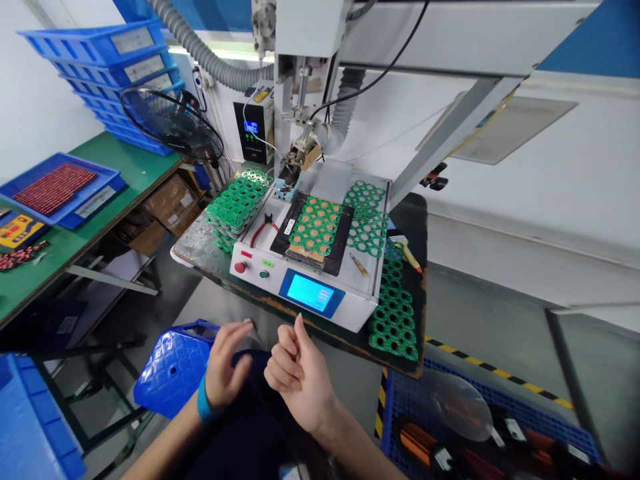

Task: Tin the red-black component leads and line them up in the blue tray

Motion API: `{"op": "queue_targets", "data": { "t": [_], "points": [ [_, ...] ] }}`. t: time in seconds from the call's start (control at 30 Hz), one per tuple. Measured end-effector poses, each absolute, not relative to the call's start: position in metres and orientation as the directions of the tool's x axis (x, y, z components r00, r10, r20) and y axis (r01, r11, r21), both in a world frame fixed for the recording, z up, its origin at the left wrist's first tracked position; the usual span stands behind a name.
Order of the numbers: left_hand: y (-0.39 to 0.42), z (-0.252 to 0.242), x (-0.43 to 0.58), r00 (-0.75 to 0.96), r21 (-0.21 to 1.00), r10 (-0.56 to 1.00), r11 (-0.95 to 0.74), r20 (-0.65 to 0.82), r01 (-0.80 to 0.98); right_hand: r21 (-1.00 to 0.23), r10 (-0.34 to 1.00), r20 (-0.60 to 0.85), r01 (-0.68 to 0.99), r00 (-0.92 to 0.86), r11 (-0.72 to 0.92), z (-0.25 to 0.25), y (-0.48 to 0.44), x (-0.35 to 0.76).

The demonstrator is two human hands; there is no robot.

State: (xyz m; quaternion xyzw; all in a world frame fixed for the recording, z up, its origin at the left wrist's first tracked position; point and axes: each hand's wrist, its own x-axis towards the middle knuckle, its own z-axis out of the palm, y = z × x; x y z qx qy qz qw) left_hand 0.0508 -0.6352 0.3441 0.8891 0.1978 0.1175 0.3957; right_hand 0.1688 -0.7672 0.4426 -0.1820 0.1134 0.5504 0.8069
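My left hand [227, 365], with a blue band [204, 399] at the wrist, is held in the air before the machine, empty, thumb and fingers apart and a little blurred. Beside it, my right hand [300, 373] is curled into a loose fist with the thumb up; nothing shows in it. Both are in front of the machine's lit screen [313, 293], touching nothing. On the machine bed, a green perforated board [317, 225] lies in a black fixture [345, 243]. Above its back left corner hangs the machine head [300, 157].
Stacked green boards [237, 203] stand left of the bed; more boards [395, 320] lie at right. Red-handled cutters [263, 228] and a small pointed tool [359, 265] rest on the machine. A fan [173, 123], blue stool [173, 367] and blue crate [540, 393] surround the workplace.
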Motion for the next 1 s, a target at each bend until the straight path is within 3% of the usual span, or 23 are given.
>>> {"op": "queue_targets", "data": {
  "t": [0.03,0.07,0.13,0.27,0.5,0.8,1.0],
  "points": [
    [-0.646,0.362,0.052,0.917,0.734,0.340,-0.674,0.207,0.084,-0.169,0.831,-0.417,-0.930,0.367,0.326,0.440,-0.765,0.168],
    [-0.657,0.378,0.055,0.881,0.596,0.116,-0.776,0.458,-0.208,-0.166,0.813,-0.457,-0.932,0.361,0.321,0.438,-0.763,0.167],
    [-0.676,0.401,0.063,0.793,0.358,-0.111,-0.849,0.599,-0.390,-0.137,0.766,-0.545,-0.937,0.341,0.320,0.437,-0.759,0.165],
    [-0.700,0.413,0.081,0.717,0.327,0.000,-0.890,0.697,-0.318,-0.050,0.709,-0.642,-0.939,0.292,0.341,0.443,-0.756,0.161],
    [-0.710,0.396,0.075,0.688,0.372,0.084,-0.884,0.721,-0.282,-0.060,0.729,-0.616,-0.940,0.299,0.335,0.440,-0.763,0.153],
    [-0.713,0.389,0.067,0.651,0.362,0.102,-0.889,0.752,-0.279,0.084,0.758,-0.614,-0.937,0.220,0.340,0.443,-0.762,0.148],
    [-0.715,0.395,0.065,0.652,0.331,0.061,-0.894,0.756,-0.301,0.115,0.781,-0.596,-0.944,0.184,0.310,0.442,-0.768,0.146]
  ]
}}
